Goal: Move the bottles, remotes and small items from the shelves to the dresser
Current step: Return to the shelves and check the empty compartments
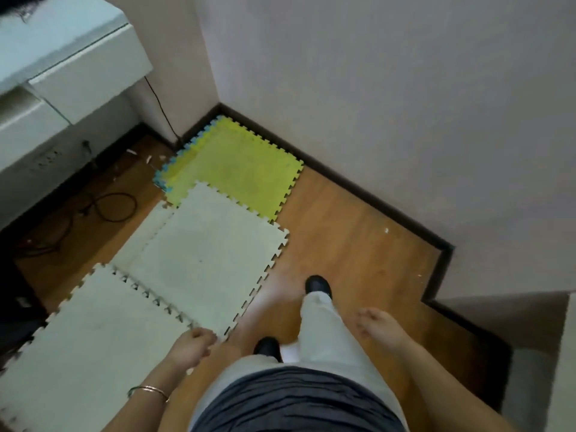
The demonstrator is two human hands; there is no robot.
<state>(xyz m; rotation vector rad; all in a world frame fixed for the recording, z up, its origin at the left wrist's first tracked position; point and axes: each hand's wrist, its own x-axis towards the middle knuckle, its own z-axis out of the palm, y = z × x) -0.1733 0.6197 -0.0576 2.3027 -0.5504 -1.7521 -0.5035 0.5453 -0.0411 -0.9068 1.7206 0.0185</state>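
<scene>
Two empty hands, left [192, 346] loosely curled, right [378, 322] spread, above three pale foam tiles [205, 254] (one yellow-green [240, 169]).

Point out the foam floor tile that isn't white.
The yellow-green tile in the corner, against the baseboard. The other tiles, nearer the person, such as the middle one and the one by the left hand, are pale white.

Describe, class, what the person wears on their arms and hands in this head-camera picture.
Both forearms are bare, with no sleeves in view. The left hand has nothing on it, but its wrist carries a thin metal bangle of a golden tone. The right hand is blurred; no ring, watch or band shows on it or on its forearm.
</scene>
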